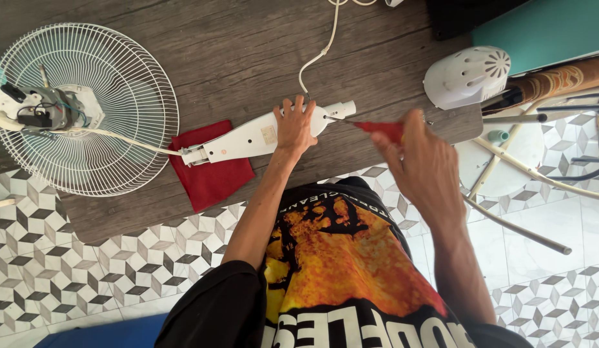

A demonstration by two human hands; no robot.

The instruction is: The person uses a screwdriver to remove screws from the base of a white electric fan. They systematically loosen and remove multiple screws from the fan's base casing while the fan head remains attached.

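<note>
My left hand (294, 125) presses down on a long white fan neck housing (248, 137) lying across a wooden table (235, 51). My right hand (418, 161) grips a red-handled screwdriver (380, 128) whose metal tip points left into the housing's right end. A white cable (315, 58) runs from that end up across the table. At the far left a white wire fan grille (128, 103) lies flat with the bare motor (38, 109) on it, joined to the housing by wires. A red cloth (212, 177) lies under the housing's left end.
A white vented motor cover (467, 76) sits at the table's right edge. Metal rods and a white round base (505, 161) stand on the patterned tile floor to the right. A teal surface (544, 26) is at the top right.
</note>
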